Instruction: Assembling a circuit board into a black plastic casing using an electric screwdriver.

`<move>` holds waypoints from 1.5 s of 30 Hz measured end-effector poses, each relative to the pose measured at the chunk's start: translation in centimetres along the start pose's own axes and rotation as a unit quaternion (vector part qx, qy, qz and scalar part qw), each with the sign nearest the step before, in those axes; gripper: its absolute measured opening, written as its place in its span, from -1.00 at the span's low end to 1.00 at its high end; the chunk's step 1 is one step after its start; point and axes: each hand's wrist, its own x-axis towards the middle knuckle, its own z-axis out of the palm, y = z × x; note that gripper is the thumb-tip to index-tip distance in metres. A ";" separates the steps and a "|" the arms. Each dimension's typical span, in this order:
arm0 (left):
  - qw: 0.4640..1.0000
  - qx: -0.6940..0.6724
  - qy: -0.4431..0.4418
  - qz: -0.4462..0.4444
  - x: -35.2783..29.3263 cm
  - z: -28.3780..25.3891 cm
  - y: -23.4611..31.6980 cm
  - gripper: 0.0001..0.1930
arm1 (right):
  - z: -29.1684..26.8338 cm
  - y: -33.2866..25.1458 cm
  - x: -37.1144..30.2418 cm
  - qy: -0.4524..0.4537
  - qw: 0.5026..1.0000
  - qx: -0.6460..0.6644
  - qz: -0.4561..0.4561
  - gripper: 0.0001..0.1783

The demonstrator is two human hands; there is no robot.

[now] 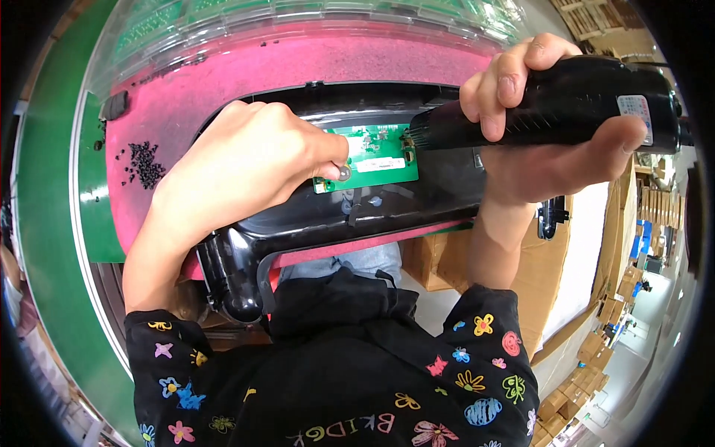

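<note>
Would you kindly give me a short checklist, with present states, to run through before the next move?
1. Green circuit board lying within the black housing: ok.
2. Left hand at the board's left end: ok.
3. Right hand gripping the black handheld tool: ok.
4. Tool's nose at the board's right end: ok.
5. Tool's tip seated on a fastener: cannot tell, hidden.
6. Pile of small black pieces clear of the housing: ok.

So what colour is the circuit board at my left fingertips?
The circuit board is green, with a white strip, best seen in the head view.
</note>
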 end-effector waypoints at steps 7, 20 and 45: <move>0.999 0.002 -0.027 -0.036 0.1 -0.5 0.3 -0.85 | 0.9 0.8 0.5 -0.016 0.999 -0.030 0.019 -0.25; 0.999 -0.022 -0.032 -0.037 0.1 -0.4 -0.5 -0.84 | 1.4 0.1 0.8 -0.057 0.998 0.004 0.018 -0.30; 0.941 -0.298 0.157 0.020 0.8 -0.3 -1.2 -0.86 | 4.8 -3.7 2.0 -0.077 0.994 0.075 -0.022 -0.42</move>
